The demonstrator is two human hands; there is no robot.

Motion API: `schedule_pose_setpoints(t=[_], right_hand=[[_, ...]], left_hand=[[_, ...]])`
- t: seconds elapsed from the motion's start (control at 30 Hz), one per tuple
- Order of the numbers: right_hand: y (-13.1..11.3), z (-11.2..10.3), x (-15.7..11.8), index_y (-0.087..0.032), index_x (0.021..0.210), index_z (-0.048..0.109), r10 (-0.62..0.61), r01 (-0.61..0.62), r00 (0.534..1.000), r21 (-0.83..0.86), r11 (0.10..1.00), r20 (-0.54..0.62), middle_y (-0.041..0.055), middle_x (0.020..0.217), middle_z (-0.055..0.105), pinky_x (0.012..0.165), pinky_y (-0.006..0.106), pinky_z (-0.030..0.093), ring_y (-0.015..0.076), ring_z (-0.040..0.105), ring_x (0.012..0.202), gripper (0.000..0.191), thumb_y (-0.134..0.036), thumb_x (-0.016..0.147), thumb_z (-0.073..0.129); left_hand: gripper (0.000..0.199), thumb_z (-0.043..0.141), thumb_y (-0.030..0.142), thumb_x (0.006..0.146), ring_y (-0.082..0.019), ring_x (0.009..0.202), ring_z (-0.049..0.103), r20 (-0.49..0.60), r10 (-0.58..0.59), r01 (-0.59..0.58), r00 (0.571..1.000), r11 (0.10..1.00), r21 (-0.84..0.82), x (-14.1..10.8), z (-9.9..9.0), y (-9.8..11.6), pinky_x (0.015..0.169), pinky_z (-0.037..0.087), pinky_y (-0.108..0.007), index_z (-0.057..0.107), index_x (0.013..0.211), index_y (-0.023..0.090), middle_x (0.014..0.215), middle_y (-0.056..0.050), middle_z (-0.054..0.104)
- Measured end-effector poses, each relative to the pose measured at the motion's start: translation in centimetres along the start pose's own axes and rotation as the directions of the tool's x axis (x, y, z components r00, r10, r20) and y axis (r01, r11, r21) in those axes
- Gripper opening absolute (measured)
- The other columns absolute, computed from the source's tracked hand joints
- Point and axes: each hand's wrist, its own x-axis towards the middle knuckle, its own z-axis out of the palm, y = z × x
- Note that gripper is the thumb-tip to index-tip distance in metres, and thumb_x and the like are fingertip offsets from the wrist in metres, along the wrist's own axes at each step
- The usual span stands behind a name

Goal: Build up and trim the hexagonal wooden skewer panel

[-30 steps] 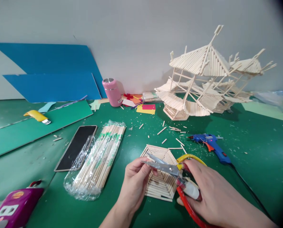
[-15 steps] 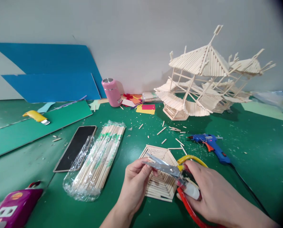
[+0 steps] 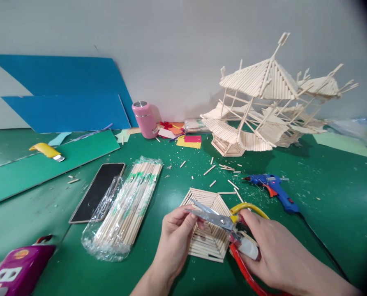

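In my right hand [image 3: 266, 246] are scissors [image 3: 215, 218] with one yellow and one red handle, their blades parted and pointing left. Wrapping and a whitish lump show near the pivot. My left hand [image 3: 178, 234] pinches a short wooden stick [image 3: 196, 208] at the blades; the fingers hide most of it. Beneath both hands a flat polygonal panel [image 3: 209, 246] of wooden sticks, laid in web-like rings, rests on the green table. Loose stick pieces [image 3: 209, 169] and crumbs are scattered just beyond it.
A blue glue gun [image 3: 275, 191] with a cord lies to the right. A stick-built pavilion model [image 3: 260, 82] stands behind. Leftward are a bag of sticks [image 3: 130, 205], a phone [image 3: 98, 191], a yellow cutter [image 3: 47, 152], a purple power socket [image 3: 17, 267] and a pink flask [image 3: 144, 119].
Almost nothing differs. Both hands and the scissors stay in place, with only a very slight shift.
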Motion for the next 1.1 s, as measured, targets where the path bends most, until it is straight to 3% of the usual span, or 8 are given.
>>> schedule_pose_setpoints(t=[0.63, 1.1], right_hand=[[-0.2, 0.4, -0.2, -0.023, 0.087, 0.039, 0.031, -0.03, 0.999, -0.005, 1.0, 0.034, 0.0024, 0.071, 0.062, 0.046, 0.029, 0.026, 0.0238, 0.06, 0.058, 0.021, -0.041, 0.08, 0.047], [0.1, 1.2, -0.2, -0.021, 0.088, 0.041, 0.045, -0.047, 0.998, 0.042, 0.998, 0.049, 0.0038, 0.068, 0.065, 0.045, 0.029, 0.025, 0.0267, 0.062, 0.057, 0.019, -0.036, 0.078, 0.049]], left_hand=[[0.012, 0.067, 0.024, 0.074, -0.009, 0.06, 0.05, -0.024, 0.025, -0.022, 0.999, 0.993, 0.114, 0.1, -0.5, -0.5, 0.059, 0.038, -0.019, 0.069, 0.069, 0.013, 0.061, -0.001, 0.06], [0.014, 0.066, 0.027, 0.075, -0.011, 0.062, 0.048, -0.052, 0.024, -0.013, 0.998, 0.981, 0.196, 0.1, -0.9, -1.2, 0.061, 0.04, -0.02, 0.067, 0.072, 0.013, 0.066, -0.002, 0.058]])
